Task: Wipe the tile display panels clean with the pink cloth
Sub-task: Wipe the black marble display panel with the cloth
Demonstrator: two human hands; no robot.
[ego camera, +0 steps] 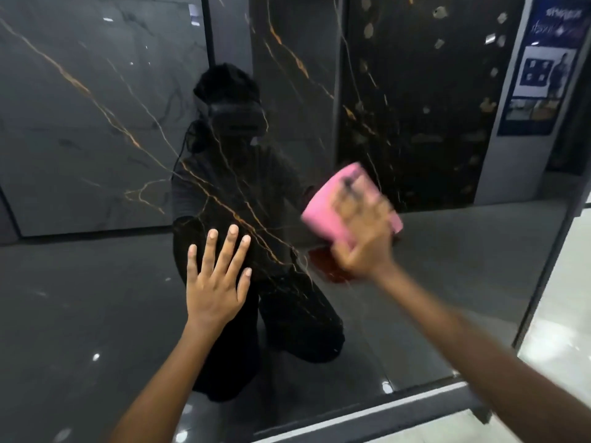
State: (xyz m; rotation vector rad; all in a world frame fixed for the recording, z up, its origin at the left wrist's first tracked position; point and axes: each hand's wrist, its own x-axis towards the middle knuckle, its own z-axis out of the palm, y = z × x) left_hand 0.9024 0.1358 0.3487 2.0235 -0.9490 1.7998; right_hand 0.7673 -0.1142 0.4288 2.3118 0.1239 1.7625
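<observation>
- Here the left hand (217, 279) lies flat on the panel (96, 282), fingers straight and spread, palm against the glossy dark surface, holding nothing.
- The right hand (363, 231) is blurred; its fingers look spread over the cloth (323, 203), pressing it to the panel, though how tightly they curl I cannot tell for sure.
- The cloth is pink and folded into a pad; most of it shows above and to the left of the right hand, with a small edge peeking out past the hand's far side.
- The cloth sits up and to the right of the left hand, near it but apart, with bare panel between the 2 hands.
- The panel is black with thin gold veins (134, 142) running slantwise; several cross just above the left hand's fingertips and pass between the hands.
- Just below the right hand a dull reddish reflection (323, 263) of the cloth shows in the gloss.
- Behind the left hand the panel mirrors a crouching person in dark clothes wearing a headset (236, 118).
- A pale metal edge strip (367, 410) runs under the panel, below the right forearm.
- Far above and to the right of the right hand a blue poster (540, 68) appears, its lettering reversed and too blurred to read.
</observation>
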